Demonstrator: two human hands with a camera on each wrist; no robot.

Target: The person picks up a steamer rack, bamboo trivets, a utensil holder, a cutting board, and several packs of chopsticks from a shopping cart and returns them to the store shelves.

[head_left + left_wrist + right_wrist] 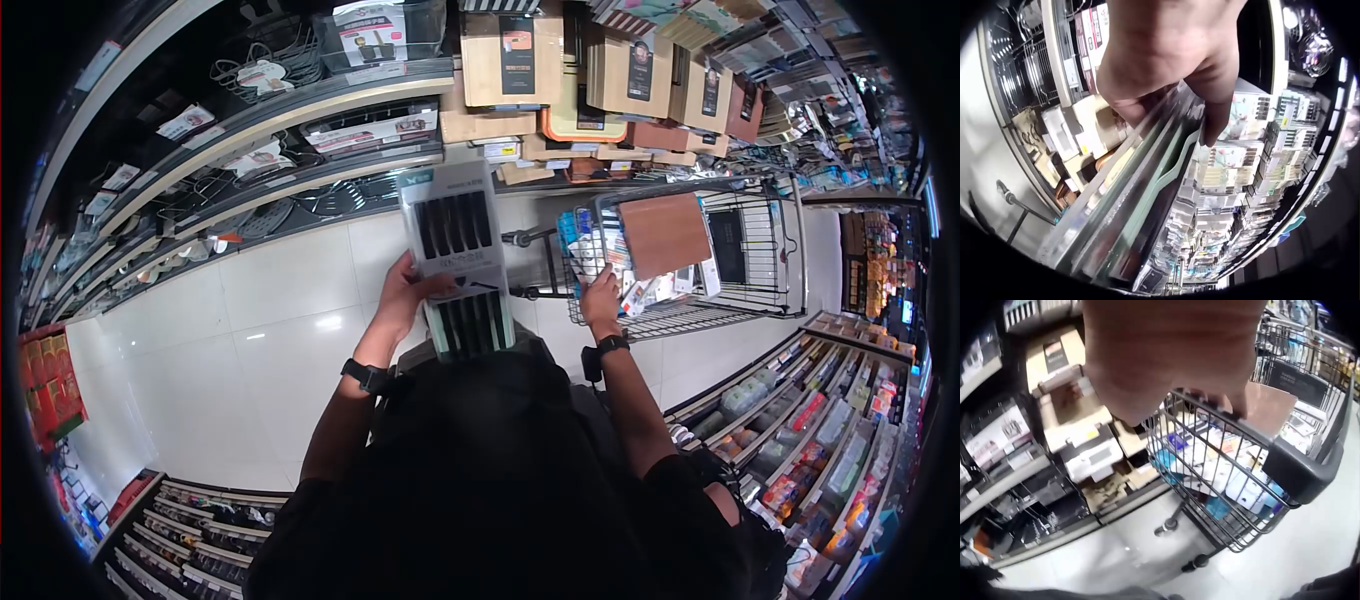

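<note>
L hand [405, 295]: clamped on the pack, thumb across its front face, fingers round the back.
Pack [462, 235]: in L grip, held up off the floor; clear-fronted, a row of dk pcs above the thumb, another row w/ pale green edging below. Printed band btwn rows, text too sm. to read.
R hand [602, 300]: well apart from the pack, to its R; fingers curled over the cart handle [1304, 474].
Cart [655, 325]: R of the L grip, wire basket stretching away past the R hand.
Brown board [665, 235]: in cart, just beyond R grip, atop pkgs [590, 255], mostly white & blue.
Cutting boards [512, 60]: on shelf ahead of L grip, beyond the pack, lt wood mostly.
Wire racks [265, 70]: shelved ahead & L of L grip.
Watch [365, 377]: on L wrist, just behind grip.
Floor [250, 300]: pale tile, L of & below L grip.
</note>
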